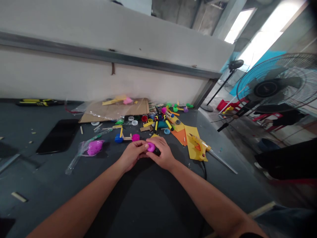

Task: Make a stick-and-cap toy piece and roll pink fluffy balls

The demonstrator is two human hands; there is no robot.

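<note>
My left hand (133, 154) and my right hand (163, 152) meet at the middle of the table. Both have their fingers closed around a lump of purple modelling clay (151, 147). A small black round piece (157, 151) shows beside the clay under my right hand; its kind is unclear. Just beyond my left hand lies a small stick assembly (127, 138) with a blue and a pink round end. More purple clay (95, 147) sits in a clear plastic bag to the left.
A yellow glue gun (200, 145) rests on yellow paper at right, its cord running toward me. Pliers (156, 123), bottle caps (134, 122) and cardboard (116, 110) lie behind my hands. A black phone (59, 136) is at left. A fan (266, 88) stands beyond the table.
</note>
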